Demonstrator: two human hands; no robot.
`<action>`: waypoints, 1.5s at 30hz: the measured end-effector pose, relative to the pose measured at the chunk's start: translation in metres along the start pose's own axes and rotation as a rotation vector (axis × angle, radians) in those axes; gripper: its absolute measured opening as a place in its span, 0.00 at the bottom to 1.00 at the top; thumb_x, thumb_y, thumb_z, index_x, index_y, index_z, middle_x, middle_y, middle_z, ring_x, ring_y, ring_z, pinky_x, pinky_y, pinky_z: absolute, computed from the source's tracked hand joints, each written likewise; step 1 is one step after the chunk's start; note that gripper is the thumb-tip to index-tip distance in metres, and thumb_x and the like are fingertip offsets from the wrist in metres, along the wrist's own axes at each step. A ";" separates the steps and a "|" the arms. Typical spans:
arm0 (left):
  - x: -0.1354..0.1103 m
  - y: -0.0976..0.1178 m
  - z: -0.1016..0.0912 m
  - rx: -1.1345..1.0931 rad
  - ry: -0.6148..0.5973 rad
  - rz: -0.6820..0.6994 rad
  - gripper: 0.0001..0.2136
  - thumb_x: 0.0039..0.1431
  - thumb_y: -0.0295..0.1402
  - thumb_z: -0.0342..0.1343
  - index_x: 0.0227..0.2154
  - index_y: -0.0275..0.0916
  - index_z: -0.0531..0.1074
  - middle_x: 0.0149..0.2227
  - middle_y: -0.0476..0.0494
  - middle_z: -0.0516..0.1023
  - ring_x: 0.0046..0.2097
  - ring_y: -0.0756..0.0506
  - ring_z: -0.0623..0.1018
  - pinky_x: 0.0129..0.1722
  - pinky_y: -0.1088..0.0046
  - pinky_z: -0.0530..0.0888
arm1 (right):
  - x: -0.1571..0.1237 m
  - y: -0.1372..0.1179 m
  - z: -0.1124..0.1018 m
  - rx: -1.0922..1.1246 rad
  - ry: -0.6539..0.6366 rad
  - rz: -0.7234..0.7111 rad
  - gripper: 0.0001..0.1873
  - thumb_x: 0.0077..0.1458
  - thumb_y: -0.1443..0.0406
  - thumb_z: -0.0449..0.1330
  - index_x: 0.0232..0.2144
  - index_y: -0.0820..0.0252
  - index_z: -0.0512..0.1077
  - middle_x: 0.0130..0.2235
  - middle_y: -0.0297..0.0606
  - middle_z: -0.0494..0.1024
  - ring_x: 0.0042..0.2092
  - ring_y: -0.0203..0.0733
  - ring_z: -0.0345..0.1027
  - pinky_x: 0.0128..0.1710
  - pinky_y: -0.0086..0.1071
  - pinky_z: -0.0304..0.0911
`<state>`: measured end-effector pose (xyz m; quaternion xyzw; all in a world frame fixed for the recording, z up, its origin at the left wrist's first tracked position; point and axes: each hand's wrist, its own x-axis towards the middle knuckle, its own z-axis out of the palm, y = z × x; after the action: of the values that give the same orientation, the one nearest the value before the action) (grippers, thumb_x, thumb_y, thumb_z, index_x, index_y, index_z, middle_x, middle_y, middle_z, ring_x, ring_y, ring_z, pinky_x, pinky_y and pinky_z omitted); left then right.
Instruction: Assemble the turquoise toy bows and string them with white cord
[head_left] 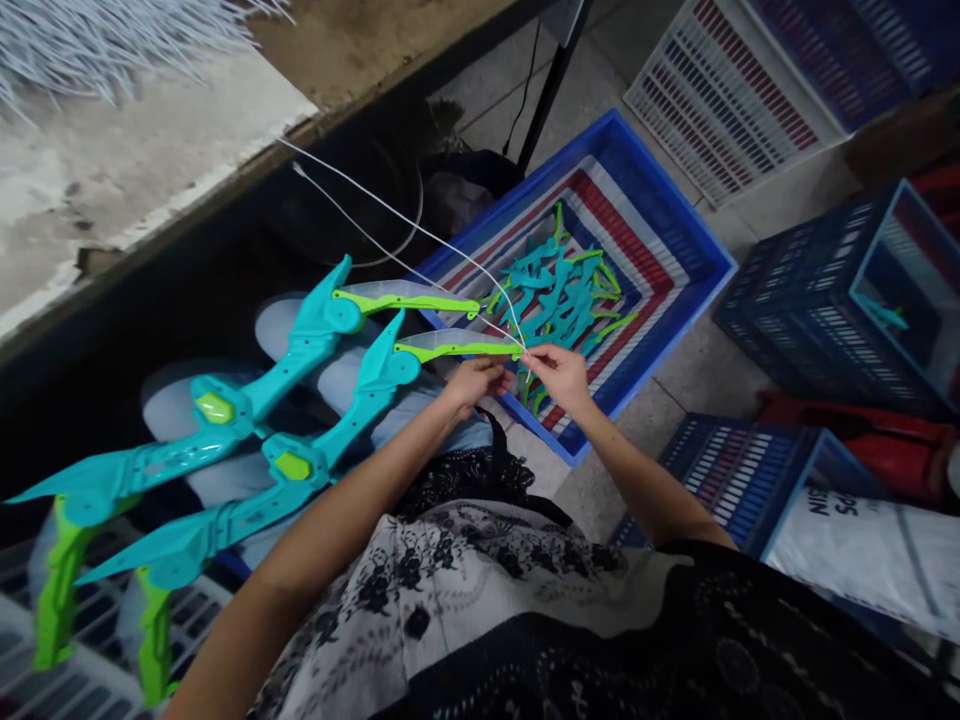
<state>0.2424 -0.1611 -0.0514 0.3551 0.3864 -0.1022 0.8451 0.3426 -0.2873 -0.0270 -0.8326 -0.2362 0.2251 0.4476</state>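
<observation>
Two turquoise toy bows with lime-green limbs lie side by side across my knees, the farther bow (225, 405) and the nearer bow (300, 465). My left hand (480, 382) has its fingers curled at the green tip of the nearer bow, partly under it. At that same tip, my right hand (559, 372) pinches a thin white cord (420, 228) between thumb and fingers. The cord loops up to the left, with two strands reaching toward the table edge. How it joins the tip is too small to make out.
A blue crate (667, 290) with a striped lining holds a heap of turquoise and green pieces (555, 295). Many white cords (112, 45) lie on the worktable (172, 150). More crates (817, 290) and a white sack (862, 555) stand at the right.
</observation>
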 end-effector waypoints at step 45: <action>-0.313 -0.131 -0.215 1.013 0.825 -0.211 0.15 0.49 0.47 0.42 0.14 0.55 0.68 0.14 0.61 0.73 0.21 0.40 0.78 0.19 0.64 0.72 | -0.002 0.017 0.012 0.264 0.129 0.149 0.14 0.45 0.56 0.64 0.32 0.60 0.78 0.19 0.29 0.70 0.22 0.31 0.60 0.22 0.27 0.56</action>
<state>-0.1541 -0.1423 0.0103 0.6790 0.6152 -0.2094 0.3415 0.3374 -0.2886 -0.0473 -0.7944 -0.1129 0.2329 0.5495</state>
